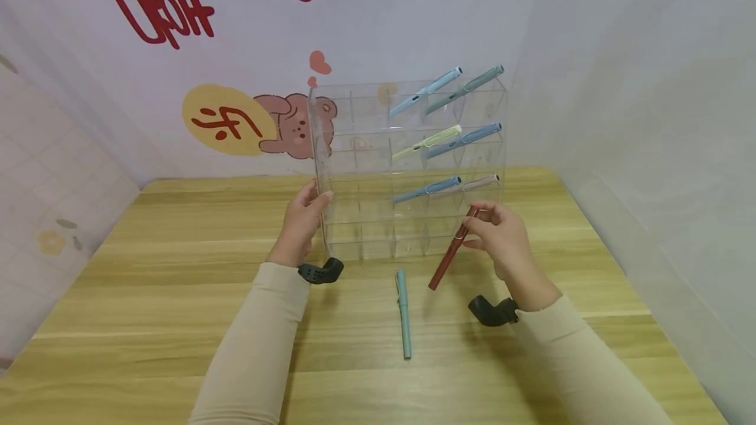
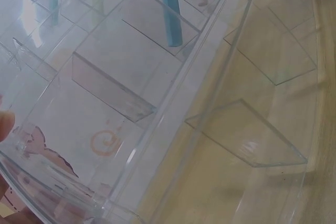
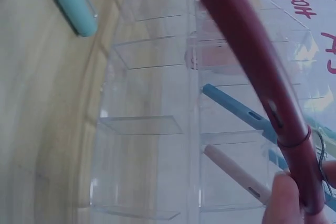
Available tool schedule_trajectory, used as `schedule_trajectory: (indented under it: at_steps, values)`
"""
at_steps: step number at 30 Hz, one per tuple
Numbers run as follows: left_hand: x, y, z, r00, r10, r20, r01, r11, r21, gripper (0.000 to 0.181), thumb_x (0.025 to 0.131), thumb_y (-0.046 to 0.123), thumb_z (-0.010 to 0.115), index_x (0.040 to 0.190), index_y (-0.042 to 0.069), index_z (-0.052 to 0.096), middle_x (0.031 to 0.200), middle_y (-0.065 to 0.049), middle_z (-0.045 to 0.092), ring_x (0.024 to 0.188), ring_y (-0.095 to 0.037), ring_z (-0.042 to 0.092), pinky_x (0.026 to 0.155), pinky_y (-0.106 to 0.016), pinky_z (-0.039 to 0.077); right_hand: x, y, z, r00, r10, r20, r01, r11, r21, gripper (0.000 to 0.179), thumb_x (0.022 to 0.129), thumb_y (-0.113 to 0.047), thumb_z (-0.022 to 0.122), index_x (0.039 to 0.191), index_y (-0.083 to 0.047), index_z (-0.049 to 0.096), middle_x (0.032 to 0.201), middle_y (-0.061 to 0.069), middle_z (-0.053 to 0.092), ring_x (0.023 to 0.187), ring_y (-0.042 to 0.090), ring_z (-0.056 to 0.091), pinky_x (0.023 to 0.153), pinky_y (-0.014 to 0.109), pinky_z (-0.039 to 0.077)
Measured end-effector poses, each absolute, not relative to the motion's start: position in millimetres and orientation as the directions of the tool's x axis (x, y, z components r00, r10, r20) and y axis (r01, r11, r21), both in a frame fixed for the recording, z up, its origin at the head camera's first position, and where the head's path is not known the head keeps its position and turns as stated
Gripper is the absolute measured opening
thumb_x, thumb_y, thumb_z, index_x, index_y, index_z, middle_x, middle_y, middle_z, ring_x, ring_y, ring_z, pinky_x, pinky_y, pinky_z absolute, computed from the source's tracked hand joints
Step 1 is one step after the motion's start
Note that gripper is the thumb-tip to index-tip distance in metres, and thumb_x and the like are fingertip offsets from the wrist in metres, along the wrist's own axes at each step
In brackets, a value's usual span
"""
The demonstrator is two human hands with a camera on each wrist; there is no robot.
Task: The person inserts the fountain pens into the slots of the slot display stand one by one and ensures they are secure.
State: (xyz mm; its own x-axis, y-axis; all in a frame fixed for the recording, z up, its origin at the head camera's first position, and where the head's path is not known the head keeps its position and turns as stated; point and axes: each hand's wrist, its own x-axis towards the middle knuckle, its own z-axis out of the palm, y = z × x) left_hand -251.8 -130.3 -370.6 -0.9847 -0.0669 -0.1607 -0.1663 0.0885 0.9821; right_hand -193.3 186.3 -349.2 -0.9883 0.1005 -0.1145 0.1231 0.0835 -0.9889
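A clear acrylic rack divided into small compartments stands upright on the table. My left hand grips its left side edge, thumb in front. Between thumb and fingers my right hand pinches a dark red pen by its capped end, in front of the rack's lower right compartments. The pen slants, its other end pointing down and left; in the right wrist view the red pen crosses before the rack. A teal pen lies on the table between the forearms, clip end toward the rack.
Several pens slant in the rack's two right columns: a light blue pen and grey-green pen on top, a yellow-green pen and blue pen in the middle, another blue pen and a beige pen below. A printed cloth hangs behind.
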Motion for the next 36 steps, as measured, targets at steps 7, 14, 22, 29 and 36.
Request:
schedule_trajectory:
  at_steps: [7, 14, 22, 29, 36]
  values:
    - [-251.0, -131.9, -371.3, -0.984, -0.076, -0.162, -0.169, 0.103, 0.98, 0.057, 0.099, 0.033, 0.054, 0.151, 0.024, 0.035, 0.149, -0.008, 0.037, 0.131, -0.028, 0.04, 0.105, -0.049, 0.037, -194.9, 183.1, -343.0, -0.976, 0.206, -0.069, 0.068, -0.01, -0.998, 0.037, 0.092, -0.004, 0.06, 0.127, 0.002, 0.047, 0.095, 0.002, 0.053, 0.077, 0.007, 0.063, 0.066, 0.027, 0.057]
    - [-251.0, -132.5, -372.4, -0.983, -0.068, -0.169, -0.176, 0.109, 0.978, 0.058, 0.098, 0.034, 0.054, 0.151, 0.023, 0.034, 0.151, -0.008, 0.034, 0.133, -0.028, 0.038, 0.106, -0.049, 0.036, -197.3, 180.2, -342.2, -0.944, 0.325, -0.06, 0.025, -0.11, -0.994, 0.025, 0.09, -0.002, 0.062, 0.111, -0.012, 0.052, 0.096, 0.001, 0.053, 0.079, 0.008, 0.062, 0.064, 0.024, 0.056]
    - [-249.5, -134.6, -370.9, -0.982, -0.053, -0.178, -0.183, 0.107, 0.977, 0.059, 0.099, 0.036, 0.053, 0.152, 0.023, 0.031, 0.154, -0.009, 0.029, 0.137, -0.028, 0.033, 0.109, -0.049, 0.032, -202.6, 170.7, -349.0, -0.922, 0.385, -0.04, -0.026, -0.165, -0.986, 0.026, 0.089, 0.001, 0.064, 0.11, -0.007, 0.051, 0.097, 0.003, 0.052, 0.077, 0.009, 0.063, 0.064, 0.025, 0.056]
    - [-248.8, -134.4, -370.6, -0.984, -0.036, -0.172, -0.175, 0.101, 0.979, 0.058, 0.099, 0.037, 0.053, 0.152, 0.023, 0.033, 0.153, -0.007, 0.033, 0.136, -0.027, 0.034, 0.109, -0.048, 0.032, -205.8, 162.8, -361.0, -0.919, 0.394, -0.008, -0.049, -0.134, -0.99, 0.024, 0.089, 0.004, 0.061, 0.104, -0.011, 0.05, 0.097, 0.002, 0.051, 0.079, 0.008, 0.061, 0.064, 0.025, 0.056]
    - [-246.3, -135.0, -371.6, -0.985, -0.03, -0.169, -0.171, 0.08, 0.982, 0.058, 0.099, 0.038, 0.053, 0.151, 0.022, 0.034, 0.153, -0.007, 0.033, 0.137, -0.025, 0.034, 0.111, -0.048, 0.03, -205.3, 153.1, -372.3, -0.924, 0.383, -0.002, -0.046, -0.116, -0.992, 0.023, 0.089, 0.005, 0.061, 0.105, -0.006, 0.049, 0.096, 0.001, 0.051, 0.077, 0.004, 0.062, 0.064, 0.023, 0.056]
